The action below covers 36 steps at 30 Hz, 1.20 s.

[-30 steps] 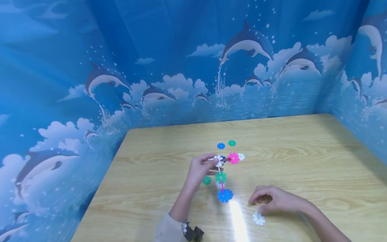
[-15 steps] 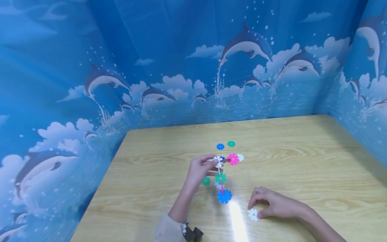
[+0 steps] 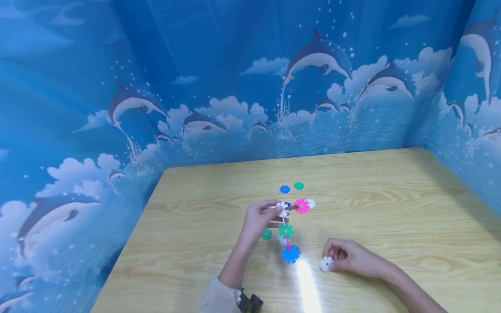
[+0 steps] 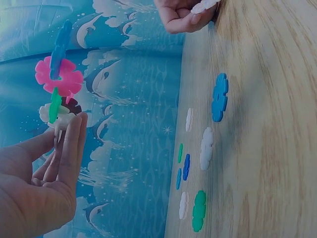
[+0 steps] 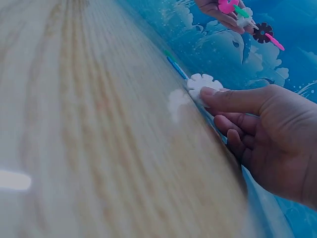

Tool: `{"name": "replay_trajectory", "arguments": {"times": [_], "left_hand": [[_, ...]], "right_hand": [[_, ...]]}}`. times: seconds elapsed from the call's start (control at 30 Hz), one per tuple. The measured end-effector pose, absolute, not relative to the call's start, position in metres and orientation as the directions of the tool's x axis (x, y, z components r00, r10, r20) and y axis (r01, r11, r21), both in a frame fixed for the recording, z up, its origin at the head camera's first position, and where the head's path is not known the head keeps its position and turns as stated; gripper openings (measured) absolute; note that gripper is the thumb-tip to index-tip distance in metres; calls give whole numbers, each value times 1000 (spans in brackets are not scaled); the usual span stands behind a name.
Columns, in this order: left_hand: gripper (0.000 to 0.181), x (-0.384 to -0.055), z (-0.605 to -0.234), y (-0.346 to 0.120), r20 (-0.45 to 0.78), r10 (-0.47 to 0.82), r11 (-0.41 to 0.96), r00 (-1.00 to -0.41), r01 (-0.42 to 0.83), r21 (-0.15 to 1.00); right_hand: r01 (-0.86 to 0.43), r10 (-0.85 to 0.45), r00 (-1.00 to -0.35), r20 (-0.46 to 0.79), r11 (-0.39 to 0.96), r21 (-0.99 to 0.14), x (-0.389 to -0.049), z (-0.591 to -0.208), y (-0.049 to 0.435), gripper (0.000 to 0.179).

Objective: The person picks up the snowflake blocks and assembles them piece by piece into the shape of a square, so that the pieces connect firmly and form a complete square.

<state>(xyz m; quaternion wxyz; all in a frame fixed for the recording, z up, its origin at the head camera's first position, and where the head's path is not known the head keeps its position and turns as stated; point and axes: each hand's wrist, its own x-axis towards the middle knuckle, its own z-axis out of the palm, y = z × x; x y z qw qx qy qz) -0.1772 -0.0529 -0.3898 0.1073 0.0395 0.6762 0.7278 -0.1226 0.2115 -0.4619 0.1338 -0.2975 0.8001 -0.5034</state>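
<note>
My left hand (image 3: pixel 260 221) pinches a white plastic snowflake disc (image 3: pixel 282 209), part of a chain of interlocking discs held above the table. From it a brown disc (image 5: pixel 263 32) leads to a pink disc (image 3: pixel 302 205) on one side. On the other branch come a green disc (image 3: pixel 285 230), a second pink disc (image 4: pixel 59 77) and a blue disc (image 4: pixel 60 49) seen edge-on in the left wrist view. Lower right, my right hand (image 3: pixel 350 258) pinches a loose white snowflake disc (image 5: pixel 203 88) between thumb and fingers, close over the tabletop.
Several loose discs lie on the wooden table (image 3: pixel 391 195), among them a blue disc (image 4: pixel 219 97), a green disc (image 4: pixel 198 210) and a white disc (image 4: pixel 206 148). A dolphin-printed curtain (image 3: pixel 219 65) stands behind and at the sides. A bright reflection crosses the table's front.
My right hand has taken hold of the white disc and moved it slightly away from the table's front, a little to the left. My left hand stays in place with the chain.
</note>
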Motion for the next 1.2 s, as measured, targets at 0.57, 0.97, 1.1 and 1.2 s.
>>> {"name": "replay_trajectory", "arguments": {"times": [0.57,0.97,1.1,1.2], "left_hand": [[29,-176,-390,-53,-89,210,-60,-974,-103,993],[29,-177,-388,-55,-83,219,-48,-972,-96,994],[29,-176,-387,-55,-86,219,-57,-972,-101,993],[29,-176,-386,-55,-88,214,-61,-973,-103,993]], "right_hand": [[-197,-220,-968,124,350,-916,-144,-421,202,16],[-281,-172,-958,228,421,-862,-168,-382,183,18],[-281,-170,-958,229,426,-860,-169,-378,177,18],[-280,-172,-959,226,421,-863,-169,-379,174,18]]}}
